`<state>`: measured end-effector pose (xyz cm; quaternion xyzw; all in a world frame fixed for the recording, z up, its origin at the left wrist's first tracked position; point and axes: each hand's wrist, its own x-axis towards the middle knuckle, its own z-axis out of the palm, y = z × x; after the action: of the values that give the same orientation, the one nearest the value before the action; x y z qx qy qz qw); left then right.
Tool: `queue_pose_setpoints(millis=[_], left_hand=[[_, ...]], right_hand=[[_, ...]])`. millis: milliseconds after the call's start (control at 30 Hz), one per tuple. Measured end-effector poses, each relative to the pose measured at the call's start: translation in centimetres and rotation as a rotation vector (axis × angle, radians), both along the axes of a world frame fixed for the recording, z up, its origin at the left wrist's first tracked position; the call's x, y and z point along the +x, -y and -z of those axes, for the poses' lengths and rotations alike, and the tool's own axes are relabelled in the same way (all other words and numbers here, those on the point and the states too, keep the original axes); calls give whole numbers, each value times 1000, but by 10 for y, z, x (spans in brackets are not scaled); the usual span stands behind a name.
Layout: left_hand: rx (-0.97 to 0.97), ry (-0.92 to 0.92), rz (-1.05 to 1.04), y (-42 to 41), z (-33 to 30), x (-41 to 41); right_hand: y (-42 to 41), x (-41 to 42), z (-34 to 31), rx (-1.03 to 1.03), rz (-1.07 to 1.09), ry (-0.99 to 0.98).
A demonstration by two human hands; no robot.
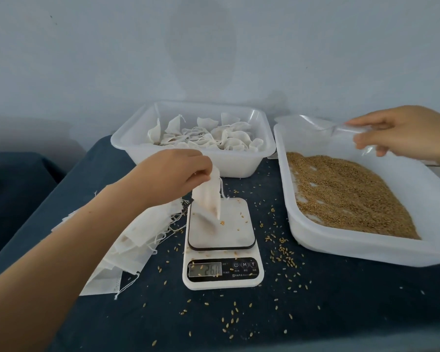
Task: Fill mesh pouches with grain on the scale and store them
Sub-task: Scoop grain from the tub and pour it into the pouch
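L hand: fingers curled, pinching the top edge of a small white mesh drawstring pouch. Pouch hangs below the fingers, tilted, its lower end over the platform of the white digital kitchen scale w/ black display panel. Whether the pouch bottom touches the platform: cannot tell (blur). Drawstring dangles just right of the hand.

R hand: fingers wrapped round the handle of a clear plastic scoop. Scoop bowl extends left of the hand, over the far rim of the large white plastic tray. Tray holds a layer of golden-brown grain, which lies below and left of the R hand.

Beyond the L hand: white rectangular plastic tub containing filled, tied pouches. Under the L forearm: stack of flat empty white mesh pouches, strings trailing, left of the scale.

All items rest on a dark blue cloth-covered table. Loose grains scattered on the cloth around the scale; several on the platform. Scale readout digits: blurred.
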<state>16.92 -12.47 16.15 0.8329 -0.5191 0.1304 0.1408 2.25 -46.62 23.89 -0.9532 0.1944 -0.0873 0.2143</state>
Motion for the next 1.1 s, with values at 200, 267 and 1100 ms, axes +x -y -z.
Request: queue_pose_setpoints(millis=[200, 267, 1100], left_hand=[[-35, -46, 25, 5, 6, -4], [-16, -49, 29, 7, 9, -5], [-65, -63, 44, -6, 18, -11]], right_hand=[[45, -27, 20, -185, 128, -532], [46, -35, 23, -175, 111, -678], [24, 110, 141, -264, 280, -250]])
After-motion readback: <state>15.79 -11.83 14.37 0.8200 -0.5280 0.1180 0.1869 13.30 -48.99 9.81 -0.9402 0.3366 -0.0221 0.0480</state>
